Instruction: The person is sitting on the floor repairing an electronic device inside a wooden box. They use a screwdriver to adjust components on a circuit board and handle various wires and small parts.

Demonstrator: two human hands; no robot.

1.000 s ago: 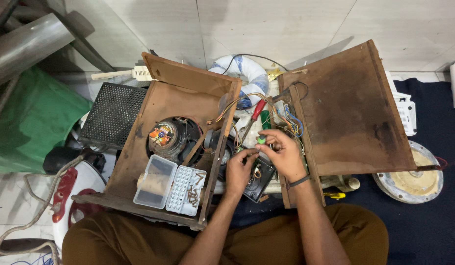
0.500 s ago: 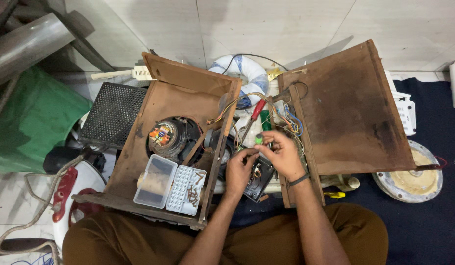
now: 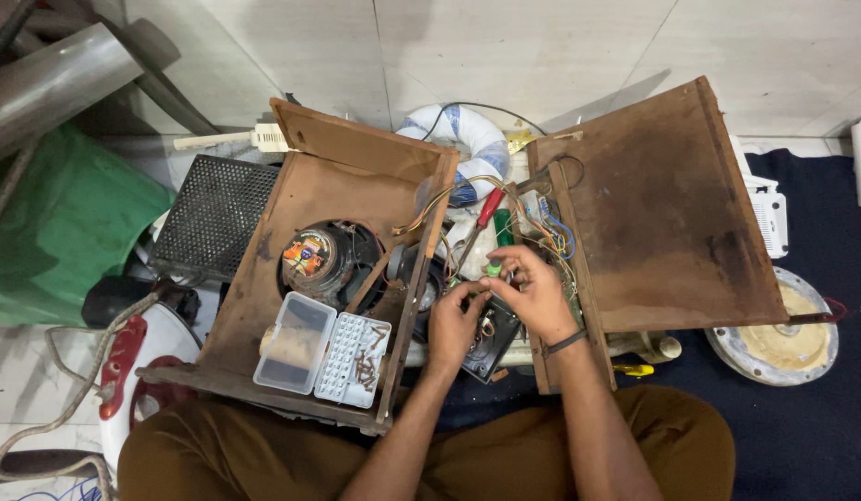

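I have both hands low over the small dark component (image 3: 491, 345) that sits in the gap between the two wooden pieces, just in front of my knees. My left hand (image 3: 455, 320) rests on its top edge with fingers curled down, steadying it; whether that grip closes on anything I cannot tell. My right hand (image 3: 532, 292) has its grip pinching the green-handled screwdriver (image 3: 501, 243) near the tip, the handle pointing away from me so the blade meets the component from above. A red-handled screwdriver (image 3: 486, 211) lies just beside it among loose coloured wires (image 3: 542, 232). To my left the open wooden speaker cabinet (image 3: 356, 148) lies on its back, speaker cone (image 3: 311, 260) exposed, with a clear plastic parts box (image 3: 323, 348) of screws set on it within easy reach. To my right the brown wooden panel (image 3: 662, 204) lies flat on the floor.
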